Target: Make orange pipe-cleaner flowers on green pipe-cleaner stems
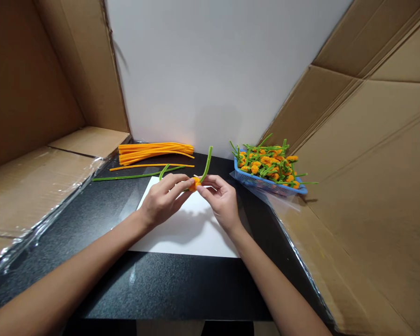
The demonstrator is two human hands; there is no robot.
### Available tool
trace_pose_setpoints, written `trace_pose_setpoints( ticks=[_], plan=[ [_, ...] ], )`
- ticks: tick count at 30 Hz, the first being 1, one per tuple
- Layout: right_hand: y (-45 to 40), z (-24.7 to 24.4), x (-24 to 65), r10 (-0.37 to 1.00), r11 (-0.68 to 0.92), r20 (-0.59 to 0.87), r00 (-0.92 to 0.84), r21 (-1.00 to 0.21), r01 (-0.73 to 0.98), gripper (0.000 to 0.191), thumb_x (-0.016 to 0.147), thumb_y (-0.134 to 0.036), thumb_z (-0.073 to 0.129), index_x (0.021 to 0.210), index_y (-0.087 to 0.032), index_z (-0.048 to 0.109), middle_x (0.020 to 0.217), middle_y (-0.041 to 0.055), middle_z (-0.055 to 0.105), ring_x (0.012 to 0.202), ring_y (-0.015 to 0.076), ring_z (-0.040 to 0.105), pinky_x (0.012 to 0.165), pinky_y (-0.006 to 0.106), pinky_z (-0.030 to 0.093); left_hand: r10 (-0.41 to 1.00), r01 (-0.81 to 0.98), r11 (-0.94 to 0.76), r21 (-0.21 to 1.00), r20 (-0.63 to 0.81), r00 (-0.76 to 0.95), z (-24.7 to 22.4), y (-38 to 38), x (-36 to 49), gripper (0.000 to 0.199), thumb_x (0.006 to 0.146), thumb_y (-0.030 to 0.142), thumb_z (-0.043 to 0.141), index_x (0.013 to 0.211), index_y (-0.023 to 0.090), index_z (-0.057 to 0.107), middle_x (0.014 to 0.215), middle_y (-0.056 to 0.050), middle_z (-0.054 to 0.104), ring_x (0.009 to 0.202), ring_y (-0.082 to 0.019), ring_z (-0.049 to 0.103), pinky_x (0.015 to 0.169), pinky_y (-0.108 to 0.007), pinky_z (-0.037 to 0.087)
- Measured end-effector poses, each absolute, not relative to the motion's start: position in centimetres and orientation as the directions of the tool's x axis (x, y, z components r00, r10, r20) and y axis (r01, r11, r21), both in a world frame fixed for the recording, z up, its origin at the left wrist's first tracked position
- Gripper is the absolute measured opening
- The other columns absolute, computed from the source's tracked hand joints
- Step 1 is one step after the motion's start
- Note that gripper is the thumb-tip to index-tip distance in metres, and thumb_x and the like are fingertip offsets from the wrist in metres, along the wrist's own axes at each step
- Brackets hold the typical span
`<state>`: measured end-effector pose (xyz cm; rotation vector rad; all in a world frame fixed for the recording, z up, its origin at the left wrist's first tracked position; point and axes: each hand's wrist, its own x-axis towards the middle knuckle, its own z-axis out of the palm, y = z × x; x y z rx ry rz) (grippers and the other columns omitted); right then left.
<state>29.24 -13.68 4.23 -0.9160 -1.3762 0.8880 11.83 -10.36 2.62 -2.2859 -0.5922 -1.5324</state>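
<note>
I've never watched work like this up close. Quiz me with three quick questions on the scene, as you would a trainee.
1. Where is the basket relative to the white sheet?
A) to its left
B) to its right
C) on top of it
2. True or false: the orange bundle lies outside the basket.
3. Fill in the colour: the left hand and right hand hold a small ____ piece.

Key: 1. B; 2. true; 3. orange

Pale wall (210, 70), brown cardboard panels (367, 140), speckled black tabletop (161, 284)
</note>
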Motion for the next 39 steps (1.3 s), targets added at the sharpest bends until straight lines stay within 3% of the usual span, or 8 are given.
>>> trace_pose_setpoints(
  ticks=[3,11,19,27,33,39],
  plan=[
    [-13.6,4.0,29.1,0.925,0.381,0.381,0.002,-0.924,-0.023,0.026,0.076,-0.030,0.080,0.097,-0.020,0.071,0.095,0.0045,0.074,0.088,0.0183,0.070,0.081,0.031,0.056,0.157,0.525,-0.850,-0.048,0.928,0.338,2.6,-10.4,11.8,0.017,0.086,0.012,0.069,0.101,0.016,0.062,0.093,-0.008,0.071,0.080,-0.017,0.069,0.070,-0.028,0.057],
    [-13.4,3.5,29.2,0.874,0.484,0.485,-0.002,-0.871,0.090,0.011,0.080,-0.025,0.076,0.090,-0.021,0.073,0.088,0.0024,0.073,0.080,0.0157,0.068,0.076,0.029,0.056,0.161,0.533,-0.844,-0.059,0.920,0.356,2.4,-10.6,12.0,0.014,0.083,0.014,0.073,0.089,0.015,0.060,0.088,-0.007,0.072,0.074,-0.015,0.067,0.065,-0.025,0.054],
    [-13.4,3.3,29.3,0.876,0.479,0.483,0.006,-0.869,0.123,0.014,0.080,-0.025,0.074,0.093,-0.020,0.076,0.091,0.0053,0.076,0.081,0.0188,0.070,0.076,0.033,0.057,0.153,0.551,-0.830,-0.085,0.916,0.372,2.6,-10.9,12.1,0.011,0.084,0.014,0.070,0.086,0.015,0.060,0.085,-0.006,0.072,0.071,-0.014,0.067,0.064,-0.025,0.054],
    [-13.6,2.9,28.9,0.817,0.546,0.574,0.052,-0.800,0.248,0.011,0.082,-0.021,0.071,0.091,-0.021,0.076,0.091,0.0052,0.076,0.079,0.0190,0.070,0.075,0.034,0.058,0.198,0.562,-0.825,-0.058,0.902,0.384,2.3,-10.7,12.1,0.010,0.086,0.015,0.069,0.085,0.016,0.059,0.086,-0.006,0.072,0.073,-0.015,0.067,0.066,-0.025,0.054],
    [-13.4,2.8,28.2,0.915,0.402,0.401,0.035,-0.916,-0.005,0.028,0.079,-0.027,0.074,0.106,-0.022,0.070,0.101,0.0050,0.075,0.093,0.0199,0.071,0.083,0.033,0.058,0.275,0.603,-0.797,0.006,0.894,0.354,2.2,-10.5,12.3,0.011,0.092,0.024,0.066,0.096,0.015,0.060,0.080,-0.003,0.071,0.066,-0.014,0.065,0.062,-0.025,0.050],
    [-13.0,2.9,28.4,0.944,0.306,0.290,0.154,-0.948,-0.087,0.031,0.075,-0.030,0.078,0.103,-0.021,0.068,0.096,0.0043,0.073,0.086,0.0189,0.070,0.076,0.033,0.058,0.367,0.607,-0.793,0.047,0.833,0.415,1.6,-10.3,12.4,0.008,0.095,0.022,0.060,0.095,0.014,0.060,0.083,-0.006,0.070,0.072,-0.017,0.064,0.066,-0.028,0.050]
  ],
)
